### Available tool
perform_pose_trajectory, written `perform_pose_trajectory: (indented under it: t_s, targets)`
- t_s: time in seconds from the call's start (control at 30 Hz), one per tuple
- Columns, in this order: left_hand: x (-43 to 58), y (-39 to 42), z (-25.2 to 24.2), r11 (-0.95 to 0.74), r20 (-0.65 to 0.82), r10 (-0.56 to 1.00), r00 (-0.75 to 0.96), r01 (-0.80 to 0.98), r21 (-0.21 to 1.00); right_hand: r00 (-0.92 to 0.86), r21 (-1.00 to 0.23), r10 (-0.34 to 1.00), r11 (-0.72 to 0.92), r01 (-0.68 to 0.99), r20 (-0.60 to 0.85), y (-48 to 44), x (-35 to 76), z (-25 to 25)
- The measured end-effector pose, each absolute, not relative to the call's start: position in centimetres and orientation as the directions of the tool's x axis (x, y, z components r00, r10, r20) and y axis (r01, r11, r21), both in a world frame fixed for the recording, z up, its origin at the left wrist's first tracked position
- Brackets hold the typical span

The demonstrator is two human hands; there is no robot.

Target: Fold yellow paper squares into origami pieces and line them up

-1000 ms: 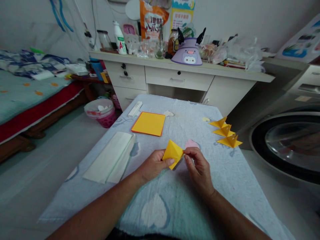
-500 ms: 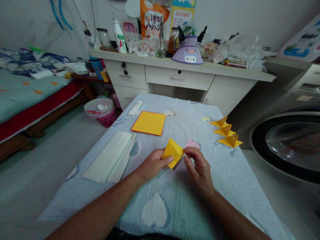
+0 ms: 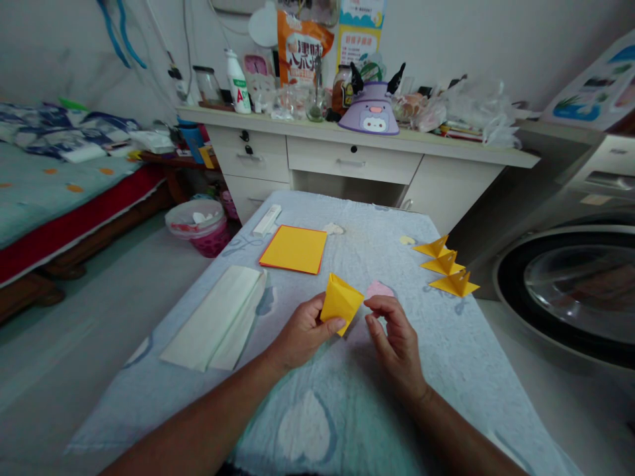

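Observation:
My left hand [image 3: 302, 330] pinches a folded yellow paper piece [image 3: 340, 301] just above the table, thumb on its lower edge. My right hand [image 3: 394, 340] hovers right beside the piece, fingers curled, its fingertips a little apart from the paper's right corner. A flat stack of yellow square paper [image 3: 294, 248] lies farther back on the table. Three finished folded yellow shapes [image 3: 446, 266] stand in a row at the right edge.
The table is covered by a light blue towel [image 3: 347, 396]. A folded white cloth [image 3: 218, 317] lies at the left and a white stick-like thing [image 3: 266, 220] near the far edge. A cluttered desk [image 3: 357, 142] stands behind, a bed at left, a washing machine [image 3: 570, 291] at right.
My right hand has let go of the folded paper's corner and drawn slightly away. The left hand has tilted the piece more upright.

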State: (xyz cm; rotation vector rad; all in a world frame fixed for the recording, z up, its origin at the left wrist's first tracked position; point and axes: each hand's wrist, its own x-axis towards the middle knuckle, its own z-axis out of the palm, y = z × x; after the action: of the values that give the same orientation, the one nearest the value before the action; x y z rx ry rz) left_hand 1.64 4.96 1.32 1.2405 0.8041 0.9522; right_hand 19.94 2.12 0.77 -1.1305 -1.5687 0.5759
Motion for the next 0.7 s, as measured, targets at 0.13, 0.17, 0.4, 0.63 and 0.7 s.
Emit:
perform_pose_trajectory:
  t_s: [0.13,0.17,0.4,0.63,0.7]
  targets:
    - [1.64,5.01,1.4,0.014,0.03,0.919,0.394,-0.11,0.994,-0.027,-0.786,0.861,0.476,0.393,0.508,2.07,19.83,1.17]
    - [1.61,5.01,1.42,-0.001,0.038,0.919,0.392,-0.094,0.996,-0.034,-0.783,0.859,0.481,0.394,0.51,2.04,19.8,1.24]
    - [1.27,5.05,1.35,-0.163,0.123,0.912,0.391,0.07,0.984,-0.089,-0.781,0.856,0.503,0.369,0.509,1.81,19.8,1.35]
    - [1.16,4.93,1.73,-0.29,0.217,0.9,0.379,0.149,0.945,-0.148,-0.77,0.85,0.522,0.367,0.505,1.62,19.84,1.12]
    - [1.11,4.87,1.74,-0.301,0.221,0.897,0.382,0.164,0.939,-0.163,-0.762,0.846,0.529,0.373,0.508,1.62,19.8,1.16]
